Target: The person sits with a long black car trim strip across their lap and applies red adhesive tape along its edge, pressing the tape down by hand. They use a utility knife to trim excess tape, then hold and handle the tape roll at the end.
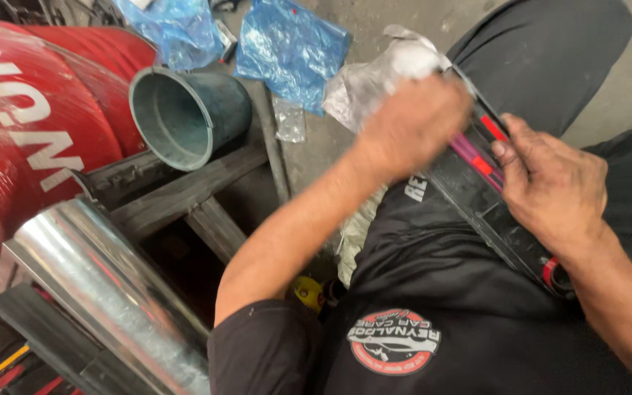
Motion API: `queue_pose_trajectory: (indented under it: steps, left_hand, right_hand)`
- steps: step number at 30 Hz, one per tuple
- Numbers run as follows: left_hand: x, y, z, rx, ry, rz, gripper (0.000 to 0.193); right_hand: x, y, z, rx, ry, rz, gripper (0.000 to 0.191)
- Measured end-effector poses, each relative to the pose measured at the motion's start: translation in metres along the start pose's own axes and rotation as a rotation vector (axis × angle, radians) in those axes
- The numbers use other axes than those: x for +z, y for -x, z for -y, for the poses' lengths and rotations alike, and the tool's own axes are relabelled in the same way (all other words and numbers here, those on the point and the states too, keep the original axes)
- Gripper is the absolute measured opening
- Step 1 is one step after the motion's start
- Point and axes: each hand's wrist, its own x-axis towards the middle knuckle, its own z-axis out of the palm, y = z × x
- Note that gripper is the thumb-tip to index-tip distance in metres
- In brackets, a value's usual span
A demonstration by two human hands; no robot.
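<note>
Black shirt [477,344] with a round red-and-white chest patch fills the lower frame, worn by the person whose arms reach forward.

Long black panel [477,194], flat and narrow, with red and purple markings: lies slantwise across the person's lap, running from upper middle down to the lower right.

Left hand [411,124]: fingers curled shut around a crumpled white cloth [374,77], pressed against the upper end of the panel. The hand is motion-blurred; fingertip detail cannot be made out.

Right hand [554,183]: laid over the panel's right edge, fingers together and bent, thumb resting on the face beside a red mark, gripping the piece steady.

Dark trousers [550,51]: one leg bent, beyond the panel at upper right.

Shiny metal cylinder [104,285]: lower left, tilted, near the camera.

Grey-green bucket [184,113]: lying on its side, mouth toward the camera, resting on grey wooden slats [177,194].

Red body part [31,124] with white lettering, wrapped in clear film: far left.

Blue plastic sheets [287,47]: two crumpled pieces on the concrete floor [404,18] at top centre, well apart from the hands.
</note>
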Motion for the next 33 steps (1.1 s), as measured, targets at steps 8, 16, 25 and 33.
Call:
queue_pose_trajectory:
  steps: [8, 16, 25, 33]
  left_hand:
    - [0.002, 0.005, 0.012, -0.08, -0.069, -0.019, 0.036]
    - [0.028, 0.043, 0.089, -0.474, -0.132, 0.048, 0.035]
    - [-0.087, 0.174, 0.144, -1.011, 0.536, -1.045, 0.017]
    - [-0.02, 0.104, 0.046, -0.749, 0.094, -0.776, 0.03]
  right_hand:
    - [-0.001, -0.001, 0.007, 0.024, -0.014, 0.015, 0.025]
    - [0.0, 0.01, 0.002, -0.007, -0.133, 0.027, 0.025]
    - [0.029, 0.03, 0.014, 0.025, -0.426, -0.009, 0.054]
    - [0.104, -0.107, 0.124, 0.153, -1.892, 0.684, 0.04]
